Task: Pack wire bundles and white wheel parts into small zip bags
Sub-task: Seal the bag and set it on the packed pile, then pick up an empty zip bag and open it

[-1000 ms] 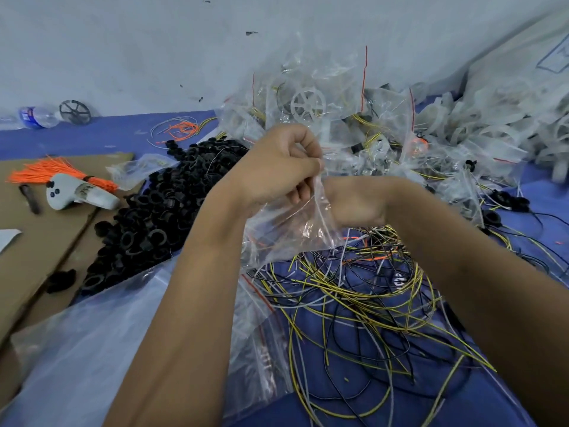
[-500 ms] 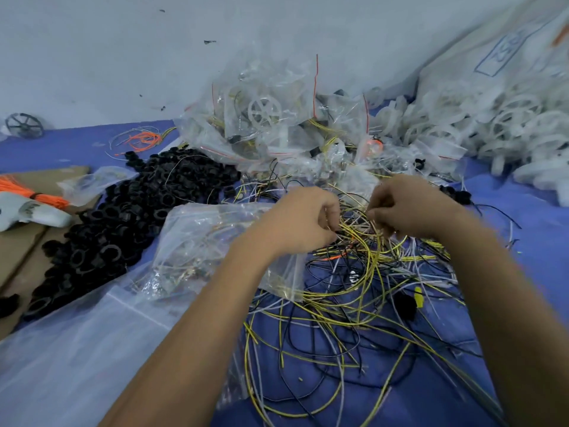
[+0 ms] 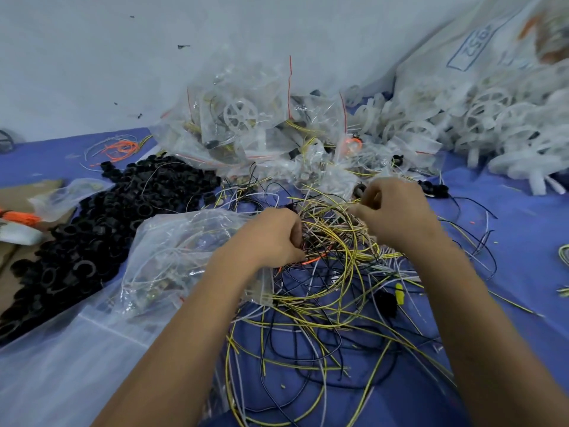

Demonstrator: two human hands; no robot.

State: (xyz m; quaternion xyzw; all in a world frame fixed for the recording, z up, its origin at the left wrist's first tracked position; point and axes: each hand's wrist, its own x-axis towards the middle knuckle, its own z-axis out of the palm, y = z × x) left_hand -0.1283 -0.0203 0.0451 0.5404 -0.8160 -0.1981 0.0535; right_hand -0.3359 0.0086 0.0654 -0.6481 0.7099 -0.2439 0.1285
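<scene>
A loose tangle of yellow, black and white wires (image 3: 326,291) lies on the blue cloth in front of me. My left hand (image 3: 271,238) has its fingers curled into the wires at the tangle's top left. My right hand (image 3: 391,214) pinches yellow wires at the top right. A clear zip bag (image 3: 184,254) holding small parts lies just left of my left wrist. Behind the tangle is a heap of filled zip bags (image 3: 246,124) with a white wheel showing inside. Loose white wheel parts (image 3: 480,118) are piled at the right rear.
A heap of black rings (image 3: 101,226) spreads over the left. Cardboard (image 3: 18,195) with orange wires lies at the far left edge. A large clear plastic sheet (image 3: 61,365) covers the front left. A big white sack (image 3: 462,53) leans on the wall at the back right.
One second ago both hands held a zip bag up at chest height. The bag now lies on the left, and both hands have dropped into the wire tangle.
</scene>
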